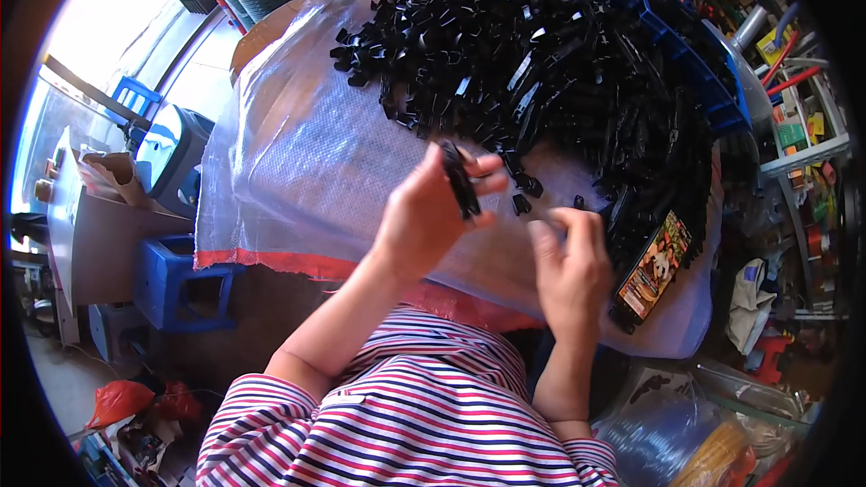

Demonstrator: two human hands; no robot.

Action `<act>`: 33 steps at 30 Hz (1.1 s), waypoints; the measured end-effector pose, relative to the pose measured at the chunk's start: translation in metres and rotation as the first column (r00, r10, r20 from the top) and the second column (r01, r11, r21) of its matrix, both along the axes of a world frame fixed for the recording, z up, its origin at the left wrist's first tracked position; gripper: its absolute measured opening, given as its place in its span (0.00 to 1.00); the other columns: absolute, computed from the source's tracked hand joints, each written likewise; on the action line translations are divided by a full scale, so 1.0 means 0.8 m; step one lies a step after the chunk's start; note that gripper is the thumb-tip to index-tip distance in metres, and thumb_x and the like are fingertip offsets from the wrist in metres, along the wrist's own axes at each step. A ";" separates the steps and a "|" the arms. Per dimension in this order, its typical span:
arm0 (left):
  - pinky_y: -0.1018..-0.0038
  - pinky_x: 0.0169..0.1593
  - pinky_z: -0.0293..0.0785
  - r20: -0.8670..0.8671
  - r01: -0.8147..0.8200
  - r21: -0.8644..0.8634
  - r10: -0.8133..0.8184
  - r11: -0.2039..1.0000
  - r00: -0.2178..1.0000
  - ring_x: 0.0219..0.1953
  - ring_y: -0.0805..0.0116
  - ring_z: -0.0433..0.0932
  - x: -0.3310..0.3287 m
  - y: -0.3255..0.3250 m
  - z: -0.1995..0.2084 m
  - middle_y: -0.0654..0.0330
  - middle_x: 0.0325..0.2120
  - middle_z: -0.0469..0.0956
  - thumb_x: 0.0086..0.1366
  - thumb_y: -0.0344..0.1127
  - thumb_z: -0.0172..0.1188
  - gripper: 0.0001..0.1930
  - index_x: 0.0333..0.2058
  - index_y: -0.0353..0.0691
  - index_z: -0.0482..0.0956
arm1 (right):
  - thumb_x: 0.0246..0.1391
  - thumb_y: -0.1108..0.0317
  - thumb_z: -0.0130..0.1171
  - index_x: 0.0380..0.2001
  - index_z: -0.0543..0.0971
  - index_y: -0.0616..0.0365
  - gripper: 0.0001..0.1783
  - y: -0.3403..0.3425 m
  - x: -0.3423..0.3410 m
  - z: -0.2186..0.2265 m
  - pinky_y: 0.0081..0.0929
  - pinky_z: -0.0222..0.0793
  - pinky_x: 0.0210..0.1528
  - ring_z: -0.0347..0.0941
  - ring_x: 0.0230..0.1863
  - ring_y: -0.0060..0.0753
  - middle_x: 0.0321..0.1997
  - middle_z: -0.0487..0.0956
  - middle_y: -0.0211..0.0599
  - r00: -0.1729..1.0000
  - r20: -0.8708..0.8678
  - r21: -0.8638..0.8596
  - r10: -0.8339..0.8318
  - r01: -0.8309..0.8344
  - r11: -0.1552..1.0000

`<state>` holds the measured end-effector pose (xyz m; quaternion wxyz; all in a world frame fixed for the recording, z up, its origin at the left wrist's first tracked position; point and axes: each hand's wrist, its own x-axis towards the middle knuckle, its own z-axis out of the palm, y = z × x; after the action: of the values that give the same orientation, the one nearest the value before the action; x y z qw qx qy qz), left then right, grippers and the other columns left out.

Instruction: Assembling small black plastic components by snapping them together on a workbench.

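Note:
My left hand (424,216) is closed around a long black plastic piece (462,185), held upright between thumb and fingers above the sheet. To its right is my right hand (574,261), with curled fingers and the thumb near the index finger. Blur and the fingers hide whatever it may hold. Beyond both hands lies a big heap of small black plastic parts (451,45), clip-like at the left. Longer black strips (645,140) make up its right side. A few loose black pieces (522,205) lie between the hands and the heap.
A translucent woven sheet (298,171) with a red edge covers the work surface. A phone (654,271) with a lit screen lies at the right. Blue crates (695,59) stand behind the heap. Left are a blue stool (185,280) and a pale table (113,234); lower right, plastic bags (667,419).

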<state>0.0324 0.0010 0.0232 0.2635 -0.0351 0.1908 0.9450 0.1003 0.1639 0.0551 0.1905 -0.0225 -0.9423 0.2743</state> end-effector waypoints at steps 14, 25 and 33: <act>0.63 0.36 0.71 -0.618 -0.848 -0.465 -0.593 -0.253 0.516 0.32 0.50 0.75 -0.094 -0.073 -0.025 0.54 0.27 0.72 0.47 0.25 0.59 0.11 0.31 0.41 0.74 | 0.44 0.73 0.60 0.36 0.72 0.61 0.14 0.037 0.011 -0.027 0.31 0.67 0.36 0.70 0.33 0.38 0.32 0.70 0.39 0.998 0.066 0.009 0.022 -0.022 1.000; 0.79 0.31 0.69 -0.640 -0.404 -0.759 -0.473 0.510 0.605 0.26 0.76 0.74 -0.004 -0.011 0.014 0.61 0.21 0.74 0.52 0.20 0.56 0.07 0.31 0.34 0.71 | 0.53 0.68 0.58 0.46 0.67 0.63 0.19 -0.012 -0.006 -0.008 0.20 0.66 0.39 0.69 0.36 0.25 0.35 0.70 0.34 0.949 -0.068 -0.492 0.309 -0.302 0.817; 0.78 0.32 0.72 -0.114 0.115 -0.266 -0.150 0.957 0.982 0.30 0.72 0.74 0.014 0.013 -0.009 0.60 0.30 0.76 0.61 0.29 0.55 0.07 0.37 0.36 0.73 | 0.51 0.72 0.58 0.41 0.69 0.62 0.14 -0.024 -0.005 -0.027 0.27 0.69 0.33 0.72 0.33 0.38 0.36 0.70 0.41 0.932 -0.257 -0.309 0.256 -0.330 0.892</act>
<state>0.0435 0.0115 0.0159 0.3063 0.0068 0.3312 0.8924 0.0960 0.1450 0.0337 0.2381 0.1164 -0.8462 0.4624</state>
